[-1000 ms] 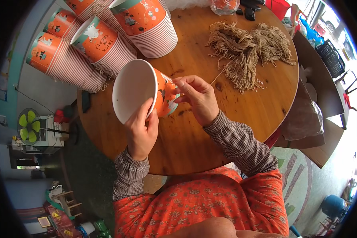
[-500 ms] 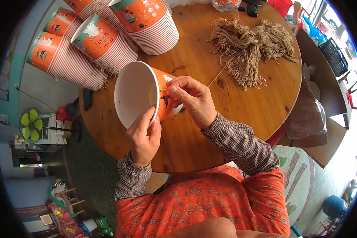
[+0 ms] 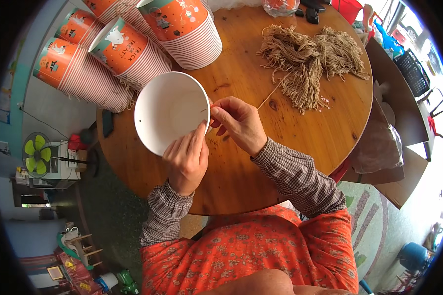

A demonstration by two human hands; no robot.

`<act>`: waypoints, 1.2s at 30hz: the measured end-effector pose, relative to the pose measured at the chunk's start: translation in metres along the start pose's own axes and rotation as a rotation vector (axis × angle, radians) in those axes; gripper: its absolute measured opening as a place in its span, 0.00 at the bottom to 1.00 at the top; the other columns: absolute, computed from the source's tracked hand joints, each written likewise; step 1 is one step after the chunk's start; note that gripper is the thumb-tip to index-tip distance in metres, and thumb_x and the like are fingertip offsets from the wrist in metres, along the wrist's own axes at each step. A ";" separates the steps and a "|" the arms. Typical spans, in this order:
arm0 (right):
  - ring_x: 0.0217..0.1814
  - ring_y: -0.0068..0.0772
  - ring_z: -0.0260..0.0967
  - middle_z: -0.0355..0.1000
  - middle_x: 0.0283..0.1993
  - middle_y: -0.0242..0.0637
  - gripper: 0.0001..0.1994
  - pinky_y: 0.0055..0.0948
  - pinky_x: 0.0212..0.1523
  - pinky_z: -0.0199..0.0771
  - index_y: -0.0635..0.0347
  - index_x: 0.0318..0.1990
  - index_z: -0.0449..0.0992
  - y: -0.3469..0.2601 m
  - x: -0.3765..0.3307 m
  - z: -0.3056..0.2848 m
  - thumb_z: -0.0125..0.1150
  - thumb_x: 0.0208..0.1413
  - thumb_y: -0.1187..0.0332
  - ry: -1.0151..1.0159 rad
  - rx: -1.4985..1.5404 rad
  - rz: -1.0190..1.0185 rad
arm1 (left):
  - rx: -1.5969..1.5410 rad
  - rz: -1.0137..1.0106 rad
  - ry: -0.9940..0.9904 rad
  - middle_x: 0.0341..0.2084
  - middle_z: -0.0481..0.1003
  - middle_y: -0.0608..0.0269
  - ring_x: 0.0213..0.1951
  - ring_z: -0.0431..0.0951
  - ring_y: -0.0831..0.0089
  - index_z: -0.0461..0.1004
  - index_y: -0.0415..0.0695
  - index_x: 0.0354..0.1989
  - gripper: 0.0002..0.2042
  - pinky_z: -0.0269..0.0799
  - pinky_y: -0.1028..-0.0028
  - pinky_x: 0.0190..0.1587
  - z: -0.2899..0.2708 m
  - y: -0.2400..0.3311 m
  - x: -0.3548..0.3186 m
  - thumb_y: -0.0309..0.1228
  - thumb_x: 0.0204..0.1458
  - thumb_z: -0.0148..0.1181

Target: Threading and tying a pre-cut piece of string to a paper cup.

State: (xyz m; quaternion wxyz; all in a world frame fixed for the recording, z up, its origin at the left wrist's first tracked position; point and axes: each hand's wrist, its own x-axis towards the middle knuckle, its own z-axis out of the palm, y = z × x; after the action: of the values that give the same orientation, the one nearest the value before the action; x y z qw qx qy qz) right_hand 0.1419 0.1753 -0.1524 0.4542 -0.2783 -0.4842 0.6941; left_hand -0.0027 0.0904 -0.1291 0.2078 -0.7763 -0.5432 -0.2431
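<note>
A paper bucket (image 3: 170,105), white inside, is tilted with its mouth toward me above the near left of the table. My left hand (image 3: 186,164) grips its near right rim, fingers reaching inside the wall. Just outside the right rim, my right hand (image 3: 235,123) is closed in a pinch at the wall; a thin string seems to be between its fingertips, largely hidden by the rim. A short bit of string (image 3: 204,111) shows on the inner wall there. A small dark hole (image 3: 141,120) marks the opposite wall.
Several stacks of orange printed paper buckets (image 3: 192,44) lie and stand at the back left of the round wooden table (image 3: 280,162). A heap of tan strings (image 3: 310,59) lies at the back right, one strand trailing toward me. Cardboard boxes (image 3: 398,172) stand beyond the table's right edge.
The bucket has turned, so its mouth faces me more and its printed outside is hidden. My left fingers have moved up and inside the rim. My right hand stays almost in place.
</note>
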 end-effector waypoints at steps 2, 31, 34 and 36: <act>0.30 0.19 0.72 0.75 0.29 0.34 0.12 0.21 0.30 0.75 0.69 0.38 0.74 0.004 0.003 -0.004 0.60 0.58 0.66 0.015 -0.077 -0.038 | -0.009 0.011 -0.011 0.33 0.77 0.57 0.32 0.78 0.63 0.73 0.37 0.49 0.19 0.73 0.68 0.34 0.000 0.000 0.005 0.19 0.46 0.59; 0.23 0.18 0.70 0.74 0.27 0.34 0.10 0.20 0.20 0.75 0.69 0.39 0.75 -0.026 0.011 0.008 0.60 0.55 0.69 -0.152 -0.466 -0.056 | -0.906 -0.549 -0.063 0.26 0.77 0.63 0.26 0.76 0.79 0.70 0.38 0.31 0.03 0.70 0.78 0.30 -0.004 -0.056 0.036 0.24 0.54 0.55; 0.20 0.24 0.73 0.75 0.27 0.39 0.12 0.23 0.23 0.75 0.68 0.40 0.75 -0.034 0.011 0.005 0.60 0.54 0.67 -0.198 -0.561 0.005 | -1.218 -0.590 -0.018 0.29 0.77 0.63 0.27 0.75 0.82 0.70 0.38 0.32 0.05 0.70 0.81 0.33 -0.007 -0.055 0.039 0.26 0.58 0.53; 0.23 0.30 0.74 0.75 0.29 0.41 0.10 0.27 0.26 0.75 0.67 0.39 0.75 -0.042 0.009 0.005 0.59 0.53 0.69 -0.197 -0.675 -0.068 | -1.538 -0.703 0.008 0.31 0.77 0.62 0.29 0.75 0.81 0.71 0.38 0.34 0.08 0.71 0.81 0.37 -0.008 -0.054 0.043 0.29 0.61 0.51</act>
State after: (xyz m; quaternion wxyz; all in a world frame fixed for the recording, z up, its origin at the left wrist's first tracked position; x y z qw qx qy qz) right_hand 0.1490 0.1861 -0.1116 0.3106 -0.3282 -0.7367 0.5030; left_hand -0.0421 0.1350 -0.0940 -0.4642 -0.4865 -0.4357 -0.5983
